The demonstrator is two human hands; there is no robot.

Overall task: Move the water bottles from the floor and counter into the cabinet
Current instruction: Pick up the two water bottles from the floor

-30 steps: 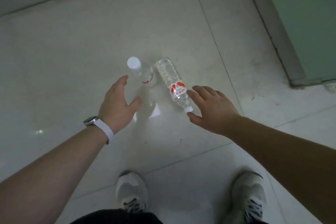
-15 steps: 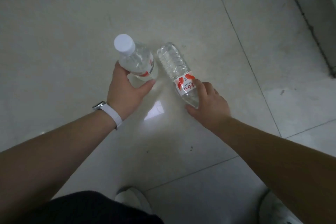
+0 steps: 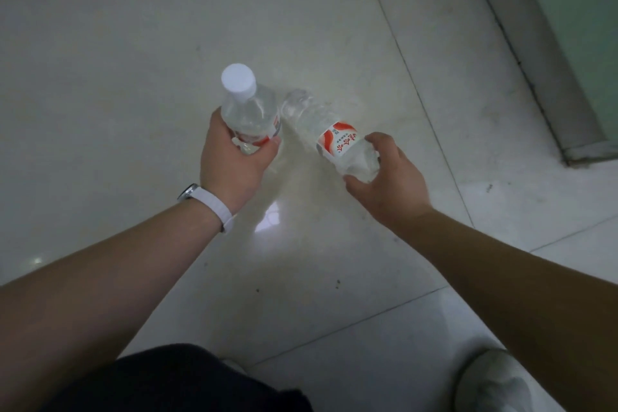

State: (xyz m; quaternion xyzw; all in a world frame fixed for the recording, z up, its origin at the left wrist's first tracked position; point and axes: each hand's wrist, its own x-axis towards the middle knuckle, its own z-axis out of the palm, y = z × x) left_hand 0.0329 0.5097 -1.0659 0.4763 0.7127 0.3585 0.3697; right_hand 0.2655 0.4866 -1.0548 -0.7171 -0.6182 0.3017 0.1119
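left hand (image 3: 234,164) grips capped bottle (image 3: 249,114) low on its body, upright, white cap toward camera. right hand (image 3: 388,177) grips second bottle (image 3: 331,137) at its neck end, tilted, base pointing away. bottles just beside each other over tiled floor (image 3: 133,77). labels red-and-white; script too blurred to read. open tile left and ahead; grey frame edge (image 3: 535,60) at right, well apart.

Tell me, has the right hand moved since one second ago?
Yes. The right hand went forward, away from the near floor joint, onto the lying bottle.

left hand (image 3: 234,162), right hand (image 3: 391,182): curled grips
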